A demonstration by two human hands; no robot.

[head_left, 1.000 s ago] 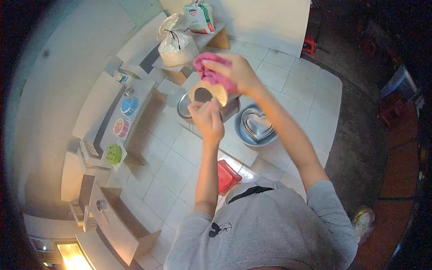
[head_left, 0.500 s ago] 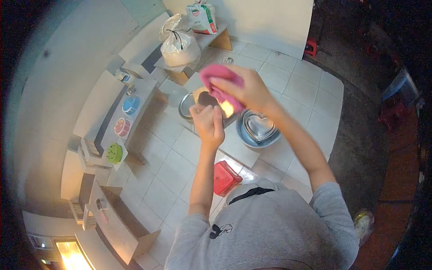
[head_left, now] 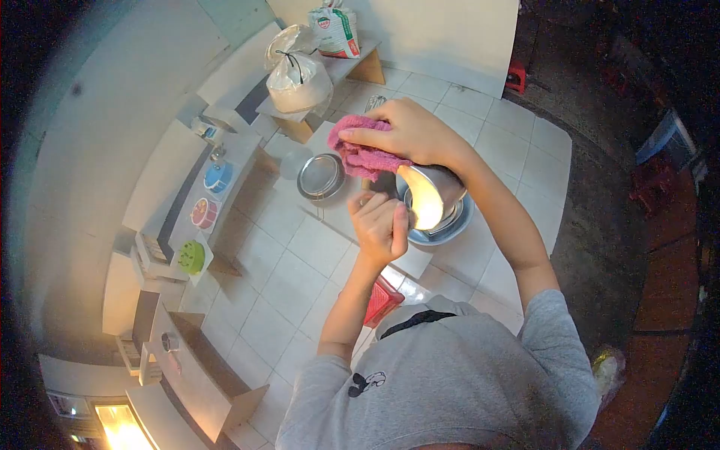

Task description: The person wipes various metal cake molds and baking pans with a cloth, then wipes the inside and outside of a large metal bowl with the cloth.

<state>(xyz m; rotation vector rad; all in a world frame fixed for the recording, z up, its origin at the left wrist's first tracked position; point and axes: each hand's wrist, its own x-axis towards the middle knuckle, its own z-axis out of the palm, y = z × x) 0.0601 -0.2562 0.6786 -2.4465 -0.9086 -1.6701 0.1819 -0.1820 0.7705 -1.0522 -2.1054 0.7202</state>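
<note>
Between my hands is a shiny metal cake tin [head_left: 448, 182], tilted, with a bright yellow-white glare on its side. My left hand [head_left: 381, 226] is closed on the tin's edge from the near left, thumb pointing up. My right hand [head_left: 416, 133] is closed on a crumpled pink cloth [head_left: 358, 150] just above the tin; the cloth's lower end touches the tin's rim. Partly hidden behind the tin is a metal basin [head_left: 466, 225] with tins in it. Left of my hands, round tins [head_left: 321, 177] sit on the low table.
A red plastic stool [head_left: 384, 301] stands close to my body. On the left bench are a blue cake [head_left: 218, 176], a red-and-white cake [head_left: 203, 212] and a green cake [head_left: 192, 256]. A tied plastic bag [head_left: 300, 84] and a printed sack [head_left: 335, 31] are on the back bench.
The tin has swung to the right and turned, now covering much of the basin. My left hand has moved right with it. The round tins on the left show more fully.
</note>
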